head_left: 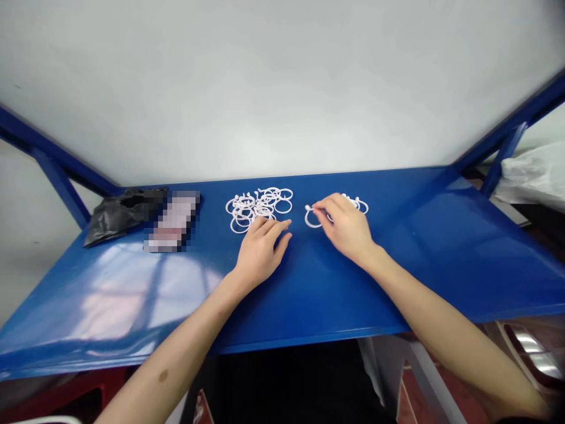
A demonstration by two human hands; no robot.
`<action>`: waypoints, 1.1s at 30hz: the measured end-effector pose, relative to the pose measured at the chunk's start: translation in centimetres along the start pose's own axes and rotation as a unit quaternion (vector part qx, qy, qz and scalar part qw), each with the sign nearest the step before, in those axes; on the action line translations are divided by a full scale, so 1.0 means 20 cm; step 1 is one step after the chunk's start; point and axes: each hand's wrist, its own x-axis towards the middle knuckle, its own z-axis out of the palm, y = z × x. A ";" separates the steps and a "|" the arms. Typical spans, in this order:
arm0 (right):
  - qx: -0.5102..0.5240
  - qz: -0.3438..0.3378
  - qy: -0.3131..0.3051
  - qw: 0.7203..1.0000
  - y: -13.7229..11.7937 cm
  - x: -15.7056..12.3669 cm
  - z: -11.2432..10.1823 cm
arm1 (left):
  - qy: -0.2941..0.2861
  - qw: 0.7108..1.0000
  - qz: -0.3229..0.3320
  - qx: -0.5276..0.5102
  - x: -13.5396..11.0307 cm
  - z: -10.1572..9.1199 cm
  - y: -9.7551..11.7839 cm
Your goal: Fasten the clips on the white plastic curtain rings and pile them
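Note:
My right hand pinches a white ring between thumb and fingertips; a small round knob shows on the ring's upper edge. It looks like a plastic curtain ring. Partly hidden behind that hand lies a small group of similar rings. My left hand rests low over the blue table, fingers loosely bent and thumb apart, holding nothing that I can see. Its fingertips are at the near edge of a larger loose pile of white rings and cover part of it.
A blue table stretches across the view, against a pale wall. On its left lie a crumpled black plastic bag and a blurred-out flat object. Blue frame bars slope at both sides. A white plastic bag is beyond the right end.

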 end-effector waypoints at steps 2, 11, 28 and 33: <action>-0.071 0.047 0.017 0.996 0.10 0.02 -0.03 | -0.009 1.000 0.010 0.026 0.00 0.01 -0.02; -0.129 0.062 0.033 0.989 0.22 0.02 -0.02 | -0.032 0.999 -0.002 0.006 0.00 0.02 -0.02; -0.029 -0.007 -0.246 0.969 -0.06 0.13 0.15 | -0.027 1.000 0.003 -0.003 0.02 0.01 -0.03; 0.030 -0.065 -0.242 0.968 -0.02 0.03 0.06 | -0.012 0.998 -0.058 -0.003 0.02 -0.01 0.00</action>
